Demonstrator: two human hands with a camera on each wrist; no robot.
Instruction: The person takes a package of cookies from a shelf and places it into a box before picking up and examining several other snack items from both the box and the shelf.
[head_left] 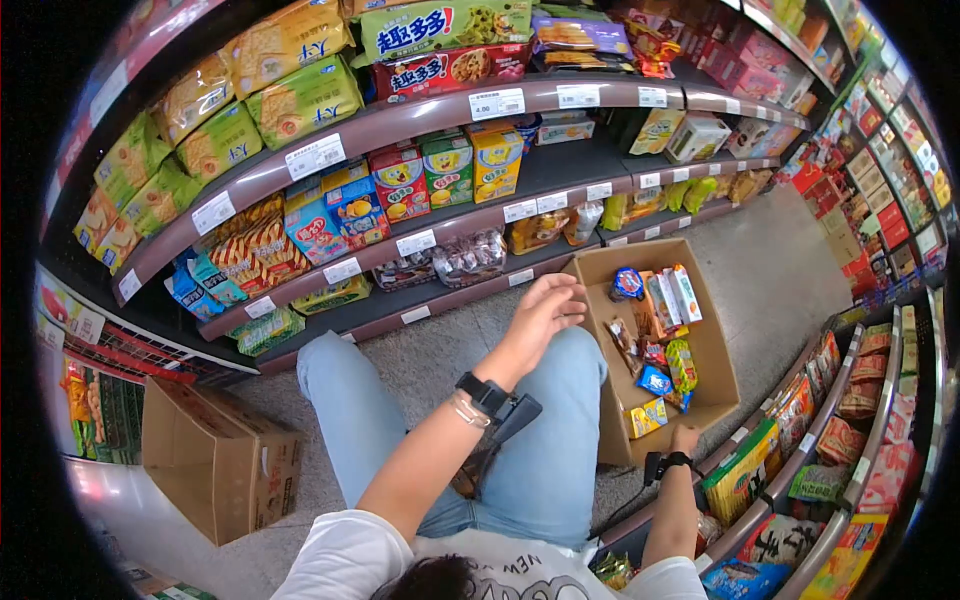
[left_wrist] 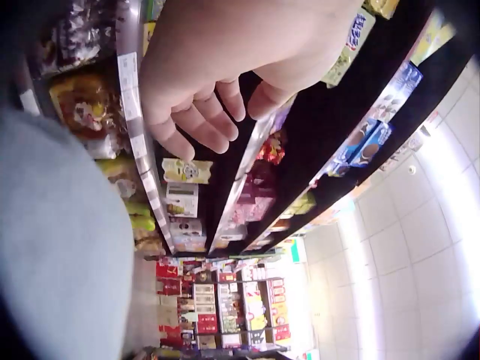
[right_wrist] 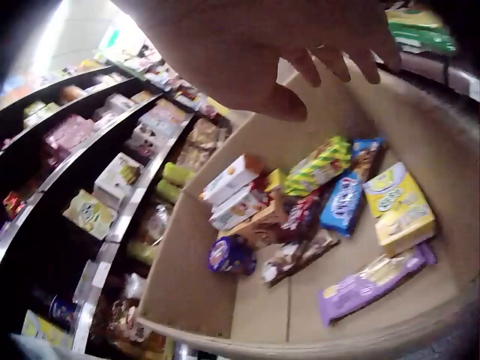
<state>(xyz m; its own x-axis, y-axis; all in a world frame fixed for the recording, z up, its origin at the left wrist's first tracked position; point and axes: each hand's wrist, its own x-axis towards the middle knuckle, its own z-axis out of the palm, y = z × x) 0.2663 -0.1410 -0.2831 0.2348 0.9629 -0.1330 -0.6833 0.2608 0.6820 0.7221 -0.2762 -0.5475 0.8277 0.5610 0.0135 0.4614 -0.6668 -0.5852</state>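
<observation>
My left hand hangs over the near left side of an open cardboard box, above the knee. In the left wrist view its fingers are loosely bent with nothing between them. My right hand is at the box's near right corner. The right wrist view shows its fingers loosely spread over the box wall, holding nothing. Inside the box lie a blue round tub, white-and-orange boxes, a green-and-yellow striped packet, a blue packet, a yellow box and a purple packet.
Shelves of snack packs with price tags curve along the front. Another shelf unit stands close by the right arm. A second cardboard box sits on the floor at left. Grey floor runs off beyond the box.
</observation>
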